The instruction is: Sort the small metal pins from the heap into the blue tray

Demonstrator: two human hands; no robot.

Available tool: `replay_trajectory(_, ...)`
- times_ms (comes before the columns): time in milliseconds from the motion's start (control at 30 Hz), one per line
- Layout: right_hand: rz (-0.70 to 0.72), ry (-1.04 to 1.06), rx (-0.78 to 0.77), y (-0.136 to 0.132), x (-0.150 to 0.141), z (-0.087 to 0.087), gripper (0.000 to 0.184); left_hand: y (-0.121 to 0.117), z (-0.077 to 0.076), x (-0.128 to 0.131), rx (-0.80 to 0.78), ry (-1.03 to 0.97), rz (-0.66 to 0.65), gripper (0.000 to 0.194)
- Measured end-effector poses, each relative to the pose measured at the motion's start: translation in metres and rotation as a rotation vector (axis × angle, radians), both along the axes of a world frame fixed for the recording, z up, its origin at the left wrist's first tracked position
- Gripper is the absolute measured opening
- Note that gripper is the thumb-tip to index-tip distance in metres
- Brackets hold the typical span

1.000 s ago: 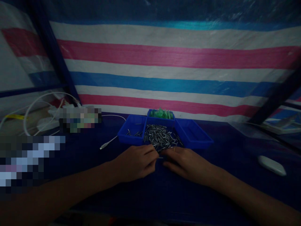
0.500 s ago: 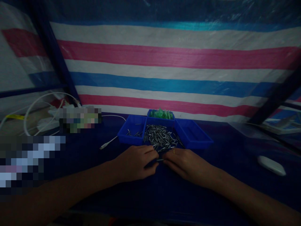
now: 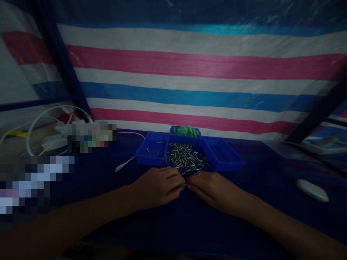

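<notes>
One metal pin (image 3: 183,185) is pinched by the left hand (image 3: 161,185), just in front of one big pin pile (image 3: 184,157). Three blue bins (image 3: 151,160) are set around the pile. The right hand's (image 3: 217,187) grip cannot be told.

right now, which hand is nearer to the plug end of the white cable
Left. The left hand is just right of the plug end; the right hand is farther right, beyond the left.

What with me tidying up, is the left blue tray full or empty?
Neither: the left blue tray holds a few metal pins, with bare floor showing around them.
</notes>
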State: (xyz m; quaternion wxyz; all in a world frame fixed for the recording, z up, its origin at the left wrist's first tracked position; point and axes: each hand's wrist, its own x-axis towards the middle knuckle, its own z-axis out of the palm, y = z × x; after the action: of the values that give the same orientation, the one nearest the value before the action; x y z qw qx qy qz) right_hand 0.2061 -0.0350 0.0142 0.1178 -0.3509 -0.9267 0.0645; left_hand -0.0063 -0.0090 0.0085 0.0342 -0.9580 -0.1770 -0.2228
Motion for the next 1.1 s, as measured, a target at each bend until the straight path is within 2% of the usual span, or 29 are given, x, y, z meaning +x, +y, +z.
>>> replay_trajectory(167,-0.007,-0.008,-0.01,-0.0009,-0.0001,0.0008,0.019,-0.0031,0.0008,-0.0002,-0.038,-0.05,-0.026,0.008)
replay_trajectory(367,-0.021,-0.008,-0.013,-0.0005,-0.0008,0.003,0.018,-0.004,0.0031,0.0007,-0.11,0.018,0.032,0.009)
replay_trajectory(500,-0.015,0.029,-0.033,-0.0009,-0.0015,0.0048,0.019,-0.0014,0.0022,0.0013,-0.073,0.047,0.051,0.008)
replay_trajectory(733,-0.038,0.023,-0.019,-0.001,-0.0007,0.0044,0.019,0.0009,0.0001,0.001,0.029,0.064,-0.027,0.015)
replay_trajectory(933,-0.023,0.019,-0.01,-0.0007,-0.0005,0.0031,0.018,-0.0008,0.001,0.0013,0.039,0.098,-0.011,0.015)
replay_trajectory(1100,-0.046,0.012,0.0,0.001,0.0011,0.002,0.018,0.0006,0.0022,0.0018,-0.039,0.085,0.119,0.014)
